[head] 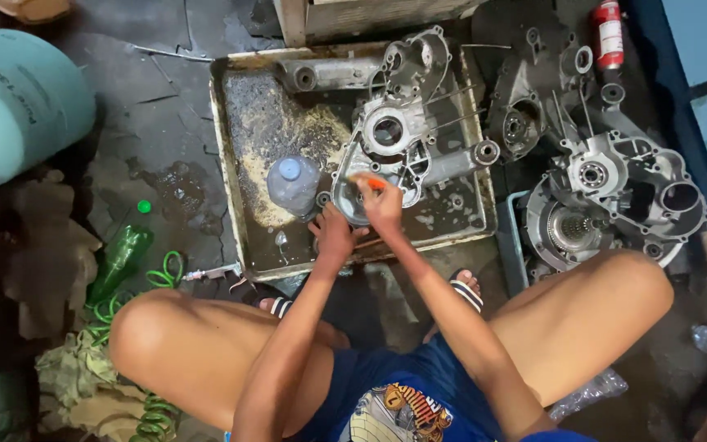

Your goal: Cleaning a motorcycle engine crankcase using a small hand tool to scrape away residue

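Grimy concrete floor carries a rusty, oil-stained metal tray (239, 147). Within it, the right hand (382, 205) closes its fingers around an orange-handled tool (367, 182), while the left hand (333, 233) grips the grey cast-aluminium engine casing (394, 139) beneath. Just left of the fingers lies a clear plastic bottle (292, 184).

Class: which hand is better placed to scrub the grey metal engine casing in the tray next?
Right hand: it holds the orange-handled brush on the casing; left hand steadies its lower edge.
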